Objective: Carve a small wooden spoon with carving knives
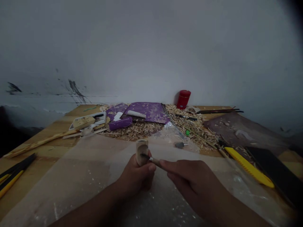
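Note:
My left hand (139, 172) is closed around a pale piece of wood (142, 147), which stands upright with a scooped hollow facing me. In my right hand (194, 176) is a carving tool (155, 161) with a wooden handle and a short metal blade. The dark blade tip rests at the hollow of the wood, close to my left thumb. My right index finger lies stretched along the handle. Both hands are above a clear plastic sheet (94, 176); the lower part of the wood is hidden by my left fingers.
Wood shavings (142, 130) cover the table's back, around a purple sheet (151, 110) and a red canister (183, 99). A white tray (104, 117) and a long stick (40, 143) lie left, black-and-yellow-handled tool (19, 171) nearer. A yellow-handled tool (248, 167) and dark slab (276, 173) lie right.

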Motion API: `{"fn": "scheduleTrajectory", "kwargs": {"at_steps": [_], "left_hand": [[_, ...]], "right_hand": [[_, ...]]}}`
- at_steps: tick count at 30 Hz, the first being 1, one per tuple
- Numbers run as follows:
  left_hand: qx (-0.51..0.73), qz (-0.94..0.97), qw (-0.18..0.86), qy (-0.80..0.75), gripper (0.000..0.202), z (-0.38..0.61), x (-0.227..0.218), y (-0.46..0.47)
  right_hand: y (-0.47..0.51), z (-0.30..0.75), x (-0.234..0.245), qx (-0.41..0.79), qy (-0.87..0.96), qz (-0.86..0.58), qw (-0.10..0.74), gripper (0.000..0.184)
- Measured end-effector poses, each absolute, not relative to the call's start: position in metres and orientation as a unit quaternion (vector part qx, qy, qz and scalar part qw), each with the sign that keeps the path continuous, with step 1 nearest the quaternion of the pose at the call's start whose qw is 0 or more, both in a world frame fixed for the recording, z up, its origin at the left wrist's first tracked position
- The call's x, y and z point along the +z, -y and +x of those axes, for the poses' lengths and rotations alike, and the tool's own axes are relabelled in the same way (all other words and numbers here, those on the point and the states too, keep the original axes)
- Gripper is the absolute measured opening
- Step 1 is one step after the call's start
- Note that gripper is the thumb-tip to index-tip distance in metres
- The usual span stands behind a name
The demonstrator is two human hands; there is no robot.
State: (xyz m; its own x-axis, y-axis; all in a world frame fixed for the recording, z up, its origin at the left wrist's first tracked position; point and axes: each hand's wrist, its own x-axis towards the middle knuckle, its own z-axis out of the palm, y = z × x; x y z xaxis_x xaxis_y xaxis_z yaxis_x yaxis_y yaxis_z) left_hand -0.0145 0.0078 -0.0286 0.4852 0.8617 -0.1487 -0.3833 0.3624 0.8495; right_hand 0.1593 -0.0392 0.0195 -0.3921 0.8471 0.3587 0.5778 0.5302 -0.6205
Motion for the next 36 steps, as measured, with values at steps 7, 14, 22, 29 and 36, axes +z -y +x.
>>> {"fn": "scheduleTrajectory", "kwargs": {"at_steps": [7,14,22,29,36], "left_hand": [[0.341,0.422,0.78,-0.311,0.041,-0.016,-0.032,-0.008],[0.316,0.409,0.793,-0.322,0.041,-0.016,-0.027,-0.007],[0.374,0.377,0.739,-0.415,0.046,-0.006,-0.025,-0.002],[0.421,0.339,0.725,-0.426,0.042,-0.001,-0.022,0.0],[0.446,0.327,0.712,-0.433,0.035,0.0,-0.02,-0.001]], "right_hand": [[0.045,0.171,0.026,0.117,0.855,-0.448,0.233,0.04],[0.046,0.176,0.029,0.09,0.866,-0.439,0.222,0.034],[0.043,0.161,0.018,0.102,0.852,-0.459,0.229,0.029],[0.042,0.142,-0.005,0.033,0.851,-0.43,0.301,0.035],[0.038,0.119,-0.021,-0.019,0.82,-0.424,0.383,0.031]]}}
